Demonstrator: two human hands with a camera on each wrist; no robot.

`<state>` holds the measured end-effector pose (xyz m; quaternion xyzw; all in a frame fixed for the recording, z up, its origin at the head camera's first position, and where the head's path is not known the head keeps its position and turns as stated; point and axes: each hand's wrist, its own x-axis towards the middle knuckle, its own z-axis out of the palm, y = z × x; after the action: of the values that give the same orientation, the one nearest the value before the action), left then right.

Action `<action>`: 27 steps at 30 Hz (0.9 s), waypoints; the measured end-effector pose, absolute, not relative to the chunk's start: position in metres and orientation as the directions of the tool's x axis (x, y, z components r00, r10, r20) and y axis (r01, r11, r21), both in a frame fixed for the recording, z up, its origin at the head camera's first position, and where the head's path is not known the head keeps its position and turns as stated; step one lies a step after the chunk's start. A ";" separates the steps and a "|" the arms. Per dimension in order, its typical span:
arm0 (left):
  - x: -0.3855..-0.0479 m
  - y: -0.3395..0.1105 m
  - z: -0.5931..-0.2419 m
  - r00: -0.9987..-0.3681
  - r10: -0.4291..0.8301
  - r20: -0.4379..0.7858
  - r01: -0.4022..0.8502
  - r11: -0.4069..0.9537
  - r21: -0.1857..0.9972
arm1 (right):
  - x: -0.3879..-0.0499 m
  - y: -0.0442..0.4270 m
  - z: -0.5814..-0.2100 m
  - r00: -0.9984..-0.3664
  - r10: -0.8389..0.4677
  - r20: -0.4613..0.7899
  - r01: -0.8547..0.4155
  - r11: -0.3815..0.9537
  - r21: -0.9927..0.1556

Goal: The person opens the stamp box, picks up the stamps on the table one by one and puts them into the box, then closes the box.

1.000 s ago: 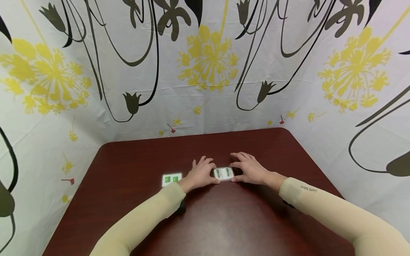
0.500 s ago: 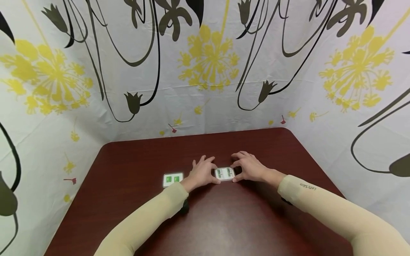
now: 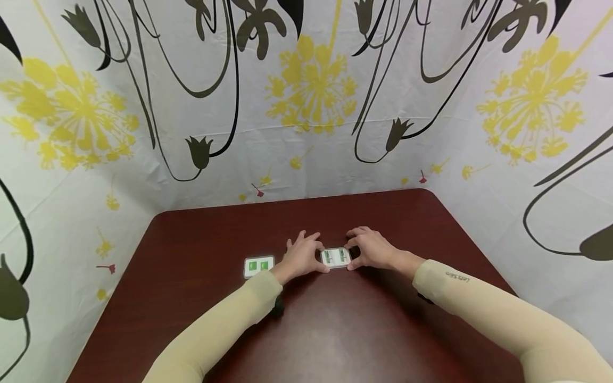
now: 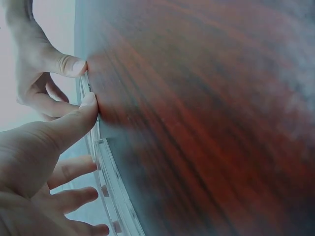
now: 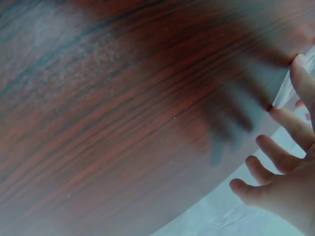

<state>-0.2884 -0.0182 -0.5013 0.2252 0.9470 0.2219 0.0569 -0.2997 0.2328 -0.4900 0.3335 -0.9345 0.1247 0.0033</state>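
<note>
A small flat case (image 3: 336, 257), white with green print in two panels, lies on the table between the two hands. My left hand (image 3: 301, 257) pinches its left end between thumb and forefinger, the other fingers spread. At the right end, my right hand (image 3: 376, 250) holds it the same way, its remaining fingers off the case (image 5: 283, 91) in the right wrist view. A second flat case (image 3: 258, 265), white with two green squares, lies left of the left hand. Its clear plastic edge (image 4: 118, 194) shows in the left wrist view, behind the left fingers.
The dark red-brown wooden table (image 3: 206, 234) has rounded far corners. White cloth (image 3: 306, 165) printed with yellow and dark flowers hangs behind it and at both sides. Something dark (image 3: 276, 307) sits under the left wrist.
Both hands keep their hold on the case, and neither case visibly shifts on the table. Only a slight movement of the head view shows.
</note>
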 end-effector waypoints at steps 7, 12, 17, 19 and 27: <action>-0.285 -0.020 -0.501 -0.898 0.439 -0.012 0.389 0.808 0.443 | -0.295 0.230 -0.487 -0.794 -0.603 0.073 -0.603 0.769 -0.210; -0.284 -0.021 -0.498 -0.908 0.418 -0.016 0.373 0.825 0.424 | -0.294 0.225 -0.482 -0.794 -0.604 0.068 -0.606 0.779 -0.162; -0.283 -0.023 -0.499 -0.911 0.411 -0.033 0.362 0.836 0.412 | -0.293 0.220 -0.481 -0.807 -0.588 0.054 -0.589 0.796 -0.142; -0.283 -0.024 -0.499 -0.911 0.410 -0.037 0.360 0.838 0.411 | -0.292 0.219 -0.481 -0.812 -0.581 0.055 -0.582 0.800 -0.147; -0.278 -0.032 -0.500 -0.907 0.421 -0.022 0.377 0.833 0.405 | -0.284 0.222 -0.474 -0.843 -0.538 0.025 -0.532 0.825 -0.189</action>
<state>-0.2784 -0.0317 -0.5002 0.2085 0.9558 0.1998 0.0552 -0.2843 0.2223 -0.4740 0.2800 -0.9552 0.0946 -0.0144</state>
